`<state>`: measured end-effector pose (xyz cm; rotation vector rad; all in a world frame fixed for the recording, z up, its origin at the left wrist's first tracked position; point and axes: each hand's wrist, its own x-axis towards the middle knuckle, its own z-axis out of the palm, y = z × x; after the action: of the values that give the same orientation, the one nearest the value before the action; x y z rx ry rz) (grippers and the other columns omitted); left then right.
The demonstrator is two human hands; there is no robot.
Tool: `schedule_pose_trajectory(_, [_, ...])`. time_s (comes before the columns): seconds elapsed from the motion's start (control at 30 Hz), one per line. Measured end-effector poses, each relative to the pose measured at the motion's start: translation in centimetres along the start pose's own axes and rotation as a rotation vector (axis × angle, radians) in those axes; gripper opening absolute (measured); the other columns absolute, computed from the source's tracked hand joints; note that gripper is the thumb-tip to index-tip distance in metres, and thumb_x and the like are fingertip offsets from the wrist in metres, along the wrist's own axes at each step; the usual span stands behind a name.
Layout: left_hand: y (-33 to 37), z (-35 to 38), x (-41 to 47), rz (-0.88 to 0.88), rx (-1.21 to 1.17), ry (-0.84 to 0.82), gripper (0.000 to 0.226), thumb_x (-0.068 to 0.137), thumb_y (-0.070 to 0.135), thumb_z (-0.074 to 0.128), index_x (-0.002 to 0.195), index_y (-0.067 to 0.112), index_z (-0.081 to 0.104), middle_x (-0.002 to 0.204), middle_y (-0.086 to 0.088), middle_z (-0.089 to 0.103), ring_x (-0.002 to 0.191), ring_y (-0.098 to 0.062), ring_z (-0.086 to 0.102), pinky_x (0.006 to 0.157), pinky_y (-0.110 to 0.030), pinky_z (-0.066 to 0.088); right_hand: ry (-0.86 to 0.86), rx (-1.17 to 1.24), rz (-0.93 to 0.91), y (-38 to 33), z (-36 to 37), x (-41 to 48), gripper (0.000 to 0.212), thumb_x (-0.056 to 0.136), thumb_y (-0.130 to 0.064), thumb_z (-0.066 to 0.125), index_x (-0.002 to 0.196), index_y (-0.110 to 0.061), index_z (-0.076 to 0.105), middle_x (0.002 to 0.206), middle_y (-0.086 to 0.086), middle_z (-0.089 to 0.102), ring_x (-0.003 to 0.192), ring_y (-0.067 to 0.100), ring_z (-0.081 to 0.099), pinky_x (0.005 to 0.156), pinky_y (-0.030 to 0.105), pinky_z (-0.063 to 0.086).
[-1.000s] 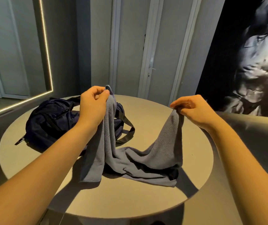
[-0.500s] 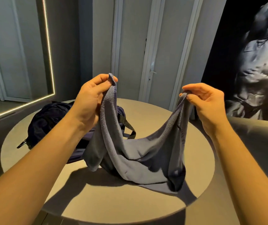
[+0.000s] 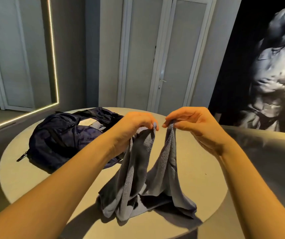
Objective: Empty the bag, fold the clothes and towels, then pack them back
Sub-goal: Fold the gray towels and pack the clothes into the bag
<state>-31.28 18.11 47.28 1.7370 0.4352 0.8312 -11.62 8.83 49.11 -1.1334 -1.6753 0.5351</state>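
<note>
Towel [image 3: 148, 178] out, fold begun | left hand [image 3: 138, 125], right hand [image 3: 190, 121] each pinch a corner, mid-frame | bag [image 3: 60, 135] at left seemingly part-full | packing undone

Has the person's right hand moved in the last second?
Yes. The right hand moved left, away from the right edge of the round table, nearly meeting the left hand; both pinch the towel.

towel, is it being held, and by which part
The towel is held by two top corners, one pinched by the left hand, the other by the right hand.
</note>
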Motion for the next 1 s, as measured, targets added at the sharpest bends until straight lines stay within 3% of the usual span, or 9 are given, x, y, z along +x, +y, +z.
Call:
schedule_pose_trajectory(0.17, [-0.6, -0.1, 0.3, 0.019, -0.008, -0.025, 0.013, 0.070, 0.020, 0.063, 0.061, 0.022, 0.072, 0.071, 0.004, 0.068, 0.076, -0.002, 0.063, 0.086, -0.035, 0.041, 0.023, -0.038, -0.013, 0.0, 0.9, -0.5, 0.024, 0.093, 0.006, 0.061, 0.095, -0.012, 0.077, 0.092, 0.001, 0.077, 0.096, 0.020, 0.072, 0.082, 0.025, 0.058])
schedule_pose_trajectory(0.33, [-1.1, -0.6, 0.1, 0.000, -0.074, -0.089, 0.010, 0.074, 0.023, 0.071, 0.079, 0.015, 0.075, 0.081, -0.002, 0.072, 0.084, -0.012, 0.067, 0.088, -0.035, 0.046, 0.071, -0.067, -0.054, 0.3, 1.5, -0.4, 0.014, 0.088, -0.003, 0.071, 0.094, -0.013, 0.079, 0.085, -0.001, 0.067, 0.087, 0.017, 0.065, 0.080, 0.029, 0.058])
schedule_pose_trajectory(0.43, [-1.3, -0.7, 0.2, -0.016, -0.078, -0.100, 0.014, 0.075, 0.025, 0.072, 0.084, 0.014, 0.075, 0.085, -0.006, 0.073, 0.088, -0.017, 0.069, 0.088, -0.038, 0.049, 0.036, -0.072, -0.072, 0.1, 1.9, -0.5, 0.022, 0.094, 0.004, 0.063, 0.098, -0.012, 0.076, 0.081, -0.007, 0.071, 0.076, 0.012, 0.065, 0.064, 0.020, 0.053])
schedule_pose_trajectory(0.57, [-1.4, -0.7, 0.3, -0.040, -0.076, -0.097, 0.019, 0.076, 0.026, 0.072, 0.087, 0.011, 0.074, 0.094, -0.016, 0.073, 0.098, -0.029, 0.069, 0.096, -0.045, 0.051, 0.022, -0.068, -0.076, 0.3, 2.2, -0.5, 0.019, 0.096, 0.002, 0.061, 0.099, -0.012, 0.075, 0.087, -0.001, 0.075, 0.079, 0.021, 0.070, 0.062, 0.024, 0.057])
schedule_pose_trajectory(0.7, [-1.5, -0.6, 0.4, -0.036, -0.058, -0.097, 0.011, 0.079, 0.024, 0.073, 0.082, 0.013, 0.072, 0.082, -0.005, 0.071, 0.088, -0.015, 0.068, 0.087, -0.033, 0.047, 0.029, -0.043, -0.066, 0.1, 2.4, -0.6, 0.009, 0.091, -0.008, 0.068, 0.096, -0.012, 0.075, 0.086, -0.001, 0.076, 0.079, 0.022, 0.072, 0.065, 0.028, 0.061])
schedule_pose_trajectory(0.83, [-1.8, -0.3, 0.6, -0.047, -0.022, -0.068, 0.010, 0.092, 0.014, 0.068, 0.083, 0.012, 0.071, 0.077, -0.001, 0.072, 0.087, -0.012, 0.070, 0.077, -0.021, 0.048, 0.078, -0.112, -0.066, -0.1, 2.7, -0.7, 0.020, 0.079, -0.026, 0.075, 0.093, -0.012, 0.074, 0.086, 0.002, 0.076, 0.079, 0.026, 0.073, 0.066, 0.031, 0.062])
schedule_pose_trajectory(0.9, [-1.8, -0.2, 0.7, -0.055, -0.021, -0.060, 0.008, 0.091, 0.015, 0.069, 0.083, 0.012, 0.072, 0.077, 0.000, 0.073, 0.083, -0.011, 0.070, 0.070, -0.018, 0.052, 0.096, -0.147, -0.062, 0.1, 2.6, -0.5, 0.015, 0.084, -0.021, 0.076, 0.094, -0.011, 0.074, 0.087, 0.004, 0.076, 0.081, 0.028, 0.073, 0.067, 0.031, 0.062])
schedule_pose_trajectory(1.0, [-1.9, -0.1, 0.6, -0.065, 0.025, -0.040, 0.007, 0.088, 0.020, 0.073, 0.085, 0.013, 0.074, 0.081, -0.001, 0.075, 0.080, -0.010, 0.070, 0.073, -0.024, 0.050, 0.083, -0.182, -0.032, 0.6, 2.2, -0.5, 0.007, 0.092, -0.006, 0.069, 0.095, -0.009, 0.074, 0.087, 0.005, 0.076, 0.083, 0.025, 0.074, 0.070, 0.031, 0.063])
